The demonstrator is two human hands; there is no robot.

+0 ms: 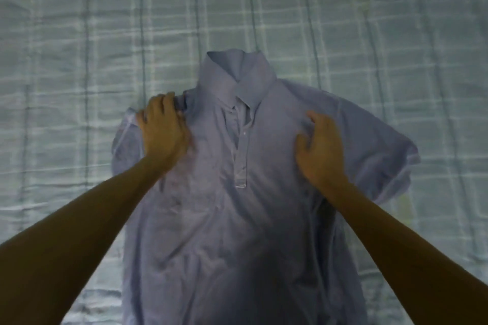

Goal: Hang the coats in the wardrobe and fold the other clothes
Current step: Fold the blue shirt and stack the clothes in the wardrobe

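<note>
Left hand (163, 129) grips bunched cloth at the shoulder of the shirt (237, 219), just left of the collar (237, 71); right hand (319, 145) rests on the chest below and right of the collar, fingers loosely spread, holding nothing; the shirt lies front up on the checked bedspread (79, 34)

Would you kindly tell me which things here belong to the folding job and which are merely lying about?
Job: shirt; left hand, on its shoulder; right hand, on its chest.
Lying about: only the bedspread, underneath.
</note>
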